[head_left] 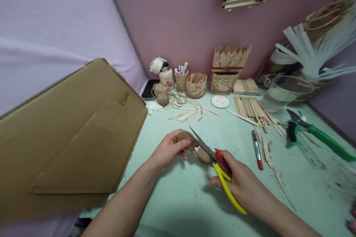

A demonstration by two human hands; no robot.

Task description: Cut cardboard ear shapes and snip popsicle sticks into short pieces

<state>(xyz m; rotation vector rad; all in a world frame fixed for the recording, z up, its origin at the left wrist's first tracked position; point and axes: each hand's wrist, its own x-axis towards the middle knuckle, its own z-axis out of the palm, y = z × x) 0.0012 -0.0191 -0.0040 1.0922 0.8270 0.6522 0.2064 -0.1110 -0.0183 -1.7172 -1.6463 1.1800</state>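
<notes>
My left hand (pixel 169 147) pinches a small rounded piece of brown cardboard (pixel 183 139) between thumb and fingers. My right hand (pixel 239 179) is closed around the handles of a pair of scissors (pixel 205 149), one handle yellow and the other red. The scissor blades are parted and point up and left, their tips by the edge of the held cardboard. Whether they touch it, I cannot tell. Just under the blades lies a second rounded cardboard piece (pixel 204 156), partly covered by them.
A big cardboard sheet (pixel 83 137) leans on the left. Along the back stand twine (pixel 161 92), a bottle (pixel 167 76) and stick-covered pots (pixel 196 86). To the right are wooden sticks (pixel 251 109), a marker (pixel 257 150), green-handled pruners (pixel 330 142) and a plastic tub (pixel 286 92).
</notes>
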